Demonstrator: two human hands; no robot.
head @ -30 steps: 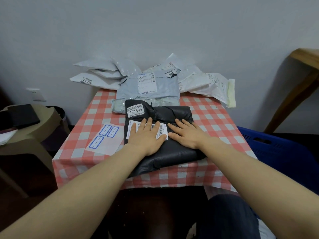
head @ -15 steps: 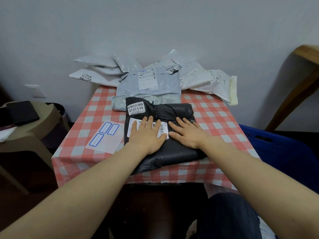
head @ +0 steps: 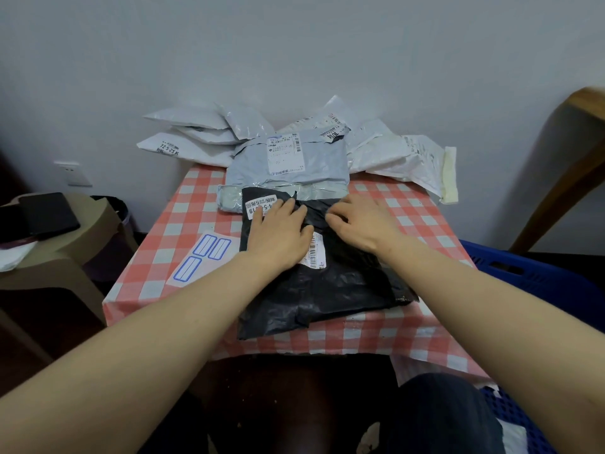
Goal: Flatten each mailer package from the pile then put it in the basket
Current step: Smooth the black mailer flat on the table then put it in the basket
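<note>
A black mailer [head: 327, 286] with white barcode labels lies on the red-checked table [head: 176, 231], its near edge reaching the table's front. My left hand [head: 281, 234] presses flat on its far left part, fingers straight over a label. To its right, my right hand [head: 363, 224] rests on the mailer's far end with the fingertips bent down onto the plastic. Behind it sits the pile of grey and white mailers [head: 288, 158] against the wall. The blue basket [head: 540, 276] stands low at the right of the table.
A sheet of blue-framed stickers [head: 203, 257] lies on the table left of the black mailer. A beige stool [head: 65, 253] with a black item [head: 42, 214] on it stands at the left. A wooden furniture leg [head: 563, 178] leans at the right.
Both hands have slid away from me along the black mailer, from its middle to its far end. The mailer stays in place on the table.
</note>
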